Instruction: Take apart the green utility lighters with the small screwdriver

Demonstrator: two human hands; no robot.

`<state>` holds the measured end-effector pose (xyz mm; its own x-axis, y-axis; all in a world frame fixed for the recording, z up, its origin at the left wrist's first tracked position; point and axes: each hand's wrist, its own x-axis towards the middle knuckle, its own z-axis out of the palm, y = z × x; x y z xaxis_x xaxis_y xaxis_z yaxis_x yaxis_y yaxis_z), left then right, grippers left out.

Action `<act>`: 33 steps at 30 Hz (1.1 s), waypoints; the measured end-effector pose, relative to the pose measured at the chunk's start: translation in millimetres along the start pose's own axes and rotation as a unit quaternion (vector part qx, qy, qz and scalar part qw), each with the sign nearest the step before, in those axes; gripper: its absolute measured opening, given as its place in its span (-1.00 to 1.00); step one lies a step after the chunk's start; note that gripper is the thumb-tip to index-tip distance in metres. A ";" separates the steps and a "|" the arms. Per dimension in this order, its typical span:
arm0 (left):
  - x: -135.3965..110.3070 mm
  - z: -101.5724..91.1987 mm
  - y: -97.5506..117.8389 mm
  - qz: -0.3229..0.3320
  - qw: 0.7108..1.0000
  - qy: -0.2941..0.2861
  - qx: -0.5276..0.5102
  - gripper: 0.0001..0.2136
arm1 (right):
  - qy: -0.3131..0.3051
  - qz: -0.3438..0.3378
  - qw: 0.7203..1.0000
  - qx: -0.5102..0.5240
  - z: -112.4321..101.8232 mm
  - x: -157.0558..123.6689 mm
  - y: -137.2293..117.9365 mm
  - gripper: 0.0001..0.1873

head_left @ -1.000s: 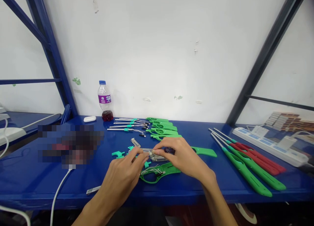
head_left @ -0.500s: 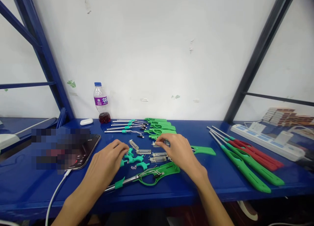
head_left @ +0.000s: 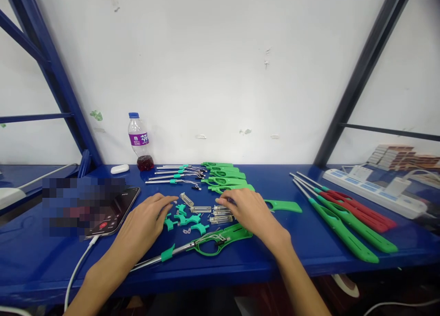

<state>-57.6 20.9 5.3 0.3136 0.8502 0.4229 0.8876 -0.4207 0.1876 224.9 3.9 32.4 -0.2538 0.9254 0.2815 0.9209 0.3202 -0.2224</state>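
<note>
My left hand point(head_left: 146, 220) rests low over the table, index finger and thumb apart, with nothing visible between them. Beside its fingertips lie several teal plastic triggers point(head_left: 181, 220) and tiny pale pink pieces point(head_left: 186, 231). My right hand point(head_left: 250, 211) is curled with fingers together at the upper end of a row of clear fuel tanks point(head_left: 222, 219), closed on the topmost tank point(head_left: 220, 208); its right end is hidden under the hand. Two more clear tanks point(head_left: 200, 209) lie left of the row. In front is an open green lighter shell point(head_left: 237, 234) with a metal barrel and wires.
Metal barrels with wires point(head_left: 175, 175) and green half shells point(head_left: 225, 174) lie at the back. Long green and red lighters point(head_left: 343, 226) lie right, near a power strip point(head_left: 374, 192). A phone point(head_left: 118, 213) with a cable and a bottle point(head_left: 139, 142) stand left.
My right hand has lowered the clear tank against the others in the row. The fingers of my left hand have spread and drawn back slightly left from the teal triggers.
</note>
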 end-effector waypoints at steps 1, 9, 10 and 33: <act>-0.5 -2.6 1.7 0.003 1.000 0.005 -0.005 -0.61 | 0.006 -0.005 1.000 0.011 -2.9 -1.6 0.4 -0.62; -7.1 -24.0 12.1 0.008 0.999 -0.035 -0.035 -0.63 | -0.021 -0.021 0.994 0.101 -35.3 -26.1 3.8 -0.67; -10.7 -24.9 13.9 0.014 0.997 -0.051 -0.048 -0.65 | -0.038 -0.021 0.993 0.105 -38.0 -29.4 5.1 -0.73; -30.2 -2.1 26.0 0.150 0.973 -0.146 -0.097 -0.66 | -0.174 0.037 0.983 0.041 -24.6 -28.6 0.2 -0.67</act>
<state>-44.8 -16.3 -0.8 0.6570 0.7213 0.2193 0.6692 -0.6919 0.2710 239.6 -27.5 47.3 -0.2869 0.9553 -0.0714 0.9169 0.2522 -0.3095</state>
